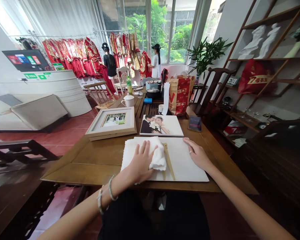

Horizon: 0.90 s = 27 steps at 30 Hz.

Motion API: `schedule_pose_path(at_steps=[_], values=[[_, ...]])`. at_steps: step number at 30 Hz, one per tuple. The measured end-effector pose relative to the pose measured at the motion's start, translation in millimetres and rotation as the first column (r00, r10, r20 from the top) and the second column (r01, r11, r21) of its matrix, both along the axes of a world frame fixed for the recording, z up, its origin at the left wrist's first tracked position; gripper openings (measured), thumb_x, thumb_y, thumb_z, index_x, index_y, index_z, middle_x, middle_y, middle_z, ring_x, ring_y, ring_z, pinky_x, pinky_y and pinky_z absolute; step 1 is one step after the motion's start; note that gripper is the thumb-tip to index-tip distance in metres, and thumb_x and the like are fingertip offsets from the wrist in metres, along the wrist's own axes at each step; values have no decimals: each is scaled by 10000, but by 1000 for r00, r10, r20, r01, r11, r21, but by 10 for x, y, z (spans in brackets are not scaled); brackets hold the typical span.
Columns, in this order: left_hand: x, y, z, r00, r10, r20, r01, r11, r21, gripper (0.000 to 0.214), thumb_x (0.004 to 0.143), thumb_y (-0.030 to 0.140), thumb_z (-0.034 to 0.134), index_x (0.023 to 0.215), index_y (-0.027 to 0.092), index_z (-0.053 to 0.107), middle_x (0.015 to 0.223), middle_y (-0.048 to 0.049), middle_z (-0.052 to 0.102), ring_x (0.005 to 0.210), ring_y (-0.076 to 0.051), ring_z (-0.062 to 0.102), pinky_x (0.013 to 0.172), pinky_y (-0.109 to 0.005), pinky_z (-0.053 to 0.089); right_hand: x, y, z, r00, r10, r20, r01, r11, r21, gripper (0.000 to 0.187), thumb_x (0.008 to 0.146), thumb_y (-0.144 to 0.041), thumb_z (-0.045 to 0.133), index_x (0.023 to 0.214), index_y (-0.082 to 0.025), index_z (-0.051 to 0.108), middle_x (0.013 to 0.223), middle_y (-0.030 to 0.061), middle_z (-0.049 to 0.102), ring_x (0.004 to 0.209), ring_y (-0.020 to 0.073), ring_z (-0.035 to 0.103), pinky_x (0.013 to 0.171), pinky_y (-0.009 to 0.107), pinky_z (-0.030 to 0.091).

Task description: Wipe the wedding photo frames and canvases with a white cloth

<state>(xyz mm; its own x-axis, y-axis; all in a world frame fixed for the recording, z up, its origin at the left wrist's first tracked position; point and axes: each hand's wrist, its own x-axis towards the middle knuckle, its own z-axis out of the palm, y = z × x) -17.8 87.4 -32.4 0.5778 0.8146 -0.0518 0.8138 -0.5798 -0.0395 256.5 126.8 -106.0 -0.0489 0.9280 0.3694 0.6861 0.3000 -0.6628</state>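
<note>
A white rectangular board lies flat near the table's front edge. On its left part rests a crumpled white cloth. My left hand presses on the cloth with its fingers spread. Right of the cloth, a beige narrow two-legged piece lies on the board, its legs fanning towards me; the cloth partly covers it. My right hand holds the board by its upper right edge, fingertips at the far corner.
Beyond the board lie a framed photo and a couple's photo panel. A small dark block, a lidded white cup and a red-and-brown paper bag stand on the wooden table. Two people are by the clothes racks.
</note>
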Motion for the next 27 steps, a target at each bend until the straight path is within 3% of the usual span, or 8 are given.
schedule_pose_path(at_steps=[5,8,12,16,20,23,27], values=[[2,-569,112,998,-4,-66,-6,987,-159,911,630,205,533,1441,123,126,1491,-205,15,1339,-366,-85,1054,-590,36,-5,-1,0,1000,1,-2,-1,1000,8,468,821,-120,371,1244,-241,531,1327,43,524,1274,205,424,1084,434,313],[-9,-736,190,994,-4,-109,-21,974,-226,966,577,163,528,1444,134,103,1490,-194,-38,1330,-366,-114,1052,-597,22,-12,-2,4,1000,-1,-3,1,1000,2,461,825,-127,366,1243,-227,533,1329,53,521,1276,207,422,1085,428,312],[-8,-585,170,994,-22,-107,1,981,-194,872,652,190,510,1438,120,140,1485,-219,30,1340,-364,-52,1058,-577,74,-14,4,0,1000,-2,-8,2,1000,-6,455,827,-134,369,1243,-214,534,1334,63,515,1281,217,414,1083,427,315],[91,-110,103,997,2,-83,-8,998,-68,747,754,278,494,1417,87,205,1456,-266,154,1340,-391,62,1041,-578,143,-5,7,-7,1000,0,5,0,1000,-17,454,834,-139,362,1255,-200,521,1350,73,497,1284,218,410,1077,433,323],[248,216,108,995,39,-88,-44,997,-56,665,806,298,447,1396,66,246,1434,-283,209,1335,-403,103,1020,-595,175,0,2,0,1000,8,-2,-8,1000,-8,456,834,-140,369,1257,-223,520,1347,61,502,1282,214,412,1077,430,323],[298,88,80,997,27,-67,-31,998,-59,736,799,323,459,1421,61,166,1444,-297,149,1333,-417,52,1021,-608,144,-1,4,3,1000,9,-6,-9,1000,-2,460,827,-132,369,1250,-216,529,1337,66,511,1277,216,419,1078,429,322],[241,-394,-27,992,-123,17,124,990,-65,881,753,393,514,1443,120,39,1474,-263,27,1329,-407,-70,1034,-613,58,-4,9,-3,1000,8,4,-8,1000,5,465,823,-119,359,1243,-207,536,1328,71,519,1278,211,418,1084,424,315]])
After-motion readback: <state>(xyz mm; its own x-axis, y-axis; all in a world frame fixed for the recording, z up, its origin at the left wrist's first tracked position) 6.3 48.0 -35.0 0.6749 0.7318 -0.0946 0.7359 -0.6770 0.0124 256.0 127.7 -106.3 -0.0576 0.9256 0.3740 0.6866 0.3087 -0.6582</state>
